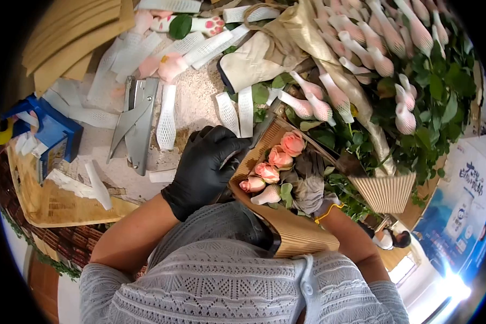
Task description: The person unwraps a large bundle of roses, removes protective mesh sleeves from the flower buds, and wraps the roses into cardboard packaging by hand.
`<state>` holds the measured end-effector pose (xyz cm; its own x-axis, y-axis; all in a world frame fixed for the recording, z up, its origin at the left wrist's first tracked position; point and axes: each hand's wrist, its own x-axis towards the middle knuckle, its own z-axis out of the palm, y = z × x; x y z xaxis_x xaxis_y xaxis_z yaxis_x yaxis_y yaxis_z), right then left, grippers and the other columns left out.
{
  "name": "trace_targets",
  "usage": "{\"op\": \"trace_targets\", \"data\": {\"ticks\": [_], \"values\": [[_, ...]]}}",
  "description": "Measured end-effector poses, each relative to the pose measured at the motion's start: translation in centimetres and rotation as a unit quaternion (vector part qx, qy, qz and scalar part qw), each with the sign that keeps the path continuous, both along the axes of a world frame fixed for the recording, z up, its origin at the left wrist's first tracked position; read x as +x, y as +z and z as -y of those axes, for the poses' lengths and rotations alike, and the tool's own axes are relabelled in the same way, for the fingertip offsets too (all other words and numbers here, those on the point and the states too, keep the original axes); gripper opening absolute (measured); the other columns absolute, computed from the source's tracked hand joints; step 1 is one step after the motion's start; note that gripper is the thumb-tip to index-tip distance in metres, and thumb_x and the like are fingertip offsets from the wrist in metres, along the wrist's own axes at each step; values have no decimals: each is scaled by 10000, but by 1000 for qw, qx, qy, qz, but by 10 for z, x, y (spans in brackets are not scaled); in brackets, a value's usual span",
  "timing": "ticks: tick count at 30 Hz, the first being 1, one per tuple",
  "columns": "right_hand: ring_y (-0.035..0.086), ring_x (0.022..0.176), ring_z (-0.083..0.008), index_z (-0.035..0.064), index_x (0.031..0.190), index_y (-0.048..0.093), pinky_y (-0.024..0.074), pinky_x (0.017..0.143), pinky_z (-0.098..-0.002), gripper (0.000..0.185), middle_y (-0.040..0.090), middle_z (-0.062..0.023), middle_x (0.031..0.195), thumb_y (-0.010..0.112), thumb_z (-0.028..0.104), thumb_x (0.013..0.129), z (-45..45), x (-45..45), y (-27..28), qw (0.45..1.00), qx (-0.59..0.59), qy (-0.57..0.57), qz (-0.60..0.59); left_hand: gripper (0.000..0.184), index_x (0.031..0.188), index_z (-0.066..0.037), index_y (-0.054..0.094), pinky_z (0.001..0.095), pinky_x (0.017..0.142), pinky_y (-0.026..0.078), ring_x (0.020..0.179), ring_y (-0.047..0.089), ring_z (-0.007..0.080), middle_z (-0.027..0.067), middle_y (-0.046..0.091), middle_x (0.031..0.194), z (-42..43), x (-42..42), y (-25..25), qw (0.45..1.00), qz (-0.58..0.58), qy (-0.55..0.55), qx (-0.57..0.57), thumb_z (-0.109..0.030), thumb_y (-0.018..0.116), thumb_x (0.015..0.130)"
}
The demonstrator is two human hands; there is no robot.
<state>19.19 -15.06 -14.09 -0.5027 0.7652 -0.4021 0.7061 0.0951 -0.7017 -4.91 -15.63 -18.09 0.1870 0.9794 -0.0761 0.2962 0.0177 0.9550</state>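
Four roses (267, 173) are seemingly being bundled in cardboard (302, 239), needing levelling next, left grip (202, 167) and right grip (308, 183) closure unclear.

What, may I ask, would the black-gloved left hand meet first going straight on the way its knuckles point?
Probably the long white mesh sleeve just beyond the left hand; depth is unclear, so it might pass above.

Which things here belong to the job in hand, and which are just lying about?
Likely part of the job:
pink roses
corrugated cardboard beside them
netted buds piled at upper right

Apparently just lying about:
loose white mesh sleeves
blue holder
paw-print item
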Motion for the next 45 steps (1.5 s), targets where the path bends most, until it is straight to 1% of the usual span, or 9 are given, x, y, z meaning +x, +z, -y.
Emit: {"op": "trace_targets", "data": {"ticks": [2, 12, 18, 27, 33, 38, 40, 44, 45], "values": [[524, 1081, -272, 156, 1075, 612, 406, 938, -423, 272, 545, -99, 1179, 625, 302, 846, -6, -8, 3, 959, -214, -143, -116, 259, 999, -89, 680, 346, 753, 443, 806, 574, 266, 88, 595, 832, 2, -2, -7, 1000, -4, -3, 8, -76, 696, 741], [462, 1190, -334, 130, 1277, 519, 367, 1007, -428, 510, 464, -133, 1316, 620, 343, 824, 12, 29, -14, 998, -55, -4, 14, 315, 718, -118, 642, 386, 639, 458, 694, 603, 271, 64, 611, 708, -31, 5, 19, 913, -7, -399, -81, -418, 737, 704], [420, 1212, -379, 183, 1318, 482, 344, 998, -472, 576, 403, -159, 1374, 601, 456, 825, 11, 25, -6, 991, 26, -9, 133, 220, 726, -78, 633, 436, 660, 472, 713, 609, 351, 151, 622, 739, -46, 23, 48, 815, -178, -552, -11, -291, 641, 781], [469, 1179, -334, 97, 1316, 471, 376, 987, -405, 584, 500, -143, 1297, 584, 418, 841, 25, 44, -22, 985, 107, 9, 132, 328, 835, -43, 674, 377, 670, 497, 714, 635, 297, 117, 660, 791, -39, -89, 90, 815, -530, -235, 15, -337, 741, 705], [562, 1083, -293, 78, 1213, 557, 441, 900, -386, 443, 590, -124, 1183, 587, 350, 864, 14, 33, -16, 994, 77, -64, -42, 520, 1208, -219, 620, 393, 810, 462, 843, 550, 277, 78, 582, 904, -45, 14, 40, 928, -39, -368, 44, -131, 742, 710], [633, 889, -244, 61, 1150, 596, 512, 734, -328, 321, 652, -103, 1028, 585, 204, 863, 20, 43, -28, 890, -140, -193, -389, 617, 1223, -243, 611, 384, 909, 449, 1048, 559, 273, 66, 617, 1040, -42, 21, 21, 900, -71, -429, -21, -280, 810, 640], [631, 858, -220, 75, 1140, 608, 507, 702, -311, 302, 651, -97, 1014, 600, 178, 856, 28, 44, -42, 988, 76, -83, -109, 614, 1223, -260, 611, 380, 929, 440, 1089, 555, 274, 59, 621, 1090, -39, 20, 12, 909, -61, -411, 4, -309, 798, 641], [618, 913, -236, 95, 1133, 618, 491, 746, -353, 285, 638, -109, 1036, 602, 169, 859, 11, 27, -2, 965, -149, -162, -143, 604, 1216, -279, 617, 388, 884, 448, 1014, 566, 263, 45, 620, 1022, -38, 18, 5, 902, -105, -414, 59, -318, 785, 637], [605, 947, -248, 108, 1144, 613, 476, 777, -375, 297, 631, -117, 1047, 600, 206, 864, 12, 29, 0, 998, 11, -57, -22, 583, 1202, -284, 626, 388, 839, 446, 965, 561, 249, 33, 609, 975, -38, 19, 4, 901, -114, -410, 83, -313, 778, 640]]}}
